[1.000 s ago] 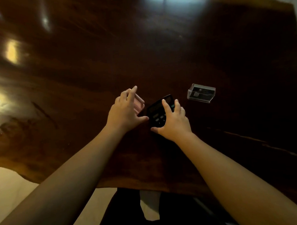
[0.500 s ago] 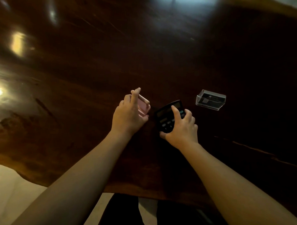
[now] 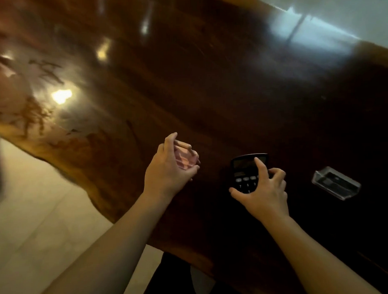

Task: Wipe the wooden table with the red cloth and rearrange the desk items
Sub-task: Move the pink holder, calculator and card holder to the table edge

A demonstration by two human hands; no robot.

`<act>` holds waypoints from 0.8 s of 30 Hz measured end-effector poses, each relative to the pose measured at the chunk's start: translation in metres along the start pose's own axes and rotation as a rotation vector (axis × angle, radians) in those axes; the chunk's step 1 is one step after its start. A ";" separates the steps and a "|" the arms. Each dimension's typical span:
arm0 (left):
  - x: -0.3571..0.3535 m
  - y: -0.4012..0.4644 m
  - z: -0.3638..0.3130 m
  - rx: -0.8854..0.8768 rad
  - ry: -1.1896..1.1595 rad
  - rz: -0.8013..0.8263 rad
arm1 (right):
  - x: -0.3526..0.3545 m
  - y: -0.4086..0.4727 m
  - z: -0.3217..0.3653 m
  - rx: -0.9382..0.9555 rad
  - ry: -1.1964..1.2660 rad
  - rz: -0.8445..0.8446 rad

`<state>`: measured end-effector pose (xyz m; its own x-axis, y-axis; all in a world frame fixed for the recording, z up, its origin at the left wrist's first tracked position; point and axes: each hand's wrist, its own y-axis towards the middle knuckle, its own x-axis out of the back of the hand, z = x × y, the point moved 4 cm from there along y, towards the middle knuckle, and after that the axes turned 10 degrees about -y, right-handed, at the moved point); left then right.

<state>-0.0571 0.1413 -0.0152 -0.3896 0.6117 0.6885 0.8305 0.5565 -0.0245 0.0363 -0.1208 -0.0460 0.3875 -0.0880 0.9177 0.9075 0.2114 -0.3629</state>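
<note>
My left hand (image 3: 167, 169) grips a small pink box-like item (image 3: 185, 159) by its sides, just above the dark wooden table (image 3: 208, 80). A black calculator (image 3: 246, 171) lies flat to its right; my right hand (image 3: 264, 194) rests on it, fingers curled over its right side and thumb at its lower left corner. The red cloth is not in view.
A clear plastic card holder (image 3: 335, 183) lies on the table to the right of the calculator. The table's wavy near edge runs diagonally from upper left to bottom centre, with pale floor (image 3: 37, 218) beyond it. Ceiling lights glare off the glossy wood at the left.
The pink item and the calculator have drawn apart, the pink item going left in my left hand. The view has swung left and tilted, showing more floor.
</note>
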 end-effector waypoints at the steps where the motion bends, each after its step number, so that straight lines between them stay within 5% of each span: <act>1: 0.013 -0.002 0.010 0.026 0.000 -0.039 | -0.002 0.001 0.015 0.029 -0.007 0.010; 10: 0.098 -0.019 0.094 0.220 -0.013 -0.318 | -0.023 0.004 0.148 0.278 -0.072 0.069; 24: 0.150 -0.017 0.179 0.367 0.021 -0.501 | -0.058 0.003 0.301 0.500 -0.094 0.131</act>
<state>-0.2006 0.3240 -0.0413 -0.6857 0.2171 0.6947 0.3565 0.9323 0.0605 -0.0320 0.1775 -0.0516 0.4556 0.0530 0.8886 0.6556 0.6553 -0.3752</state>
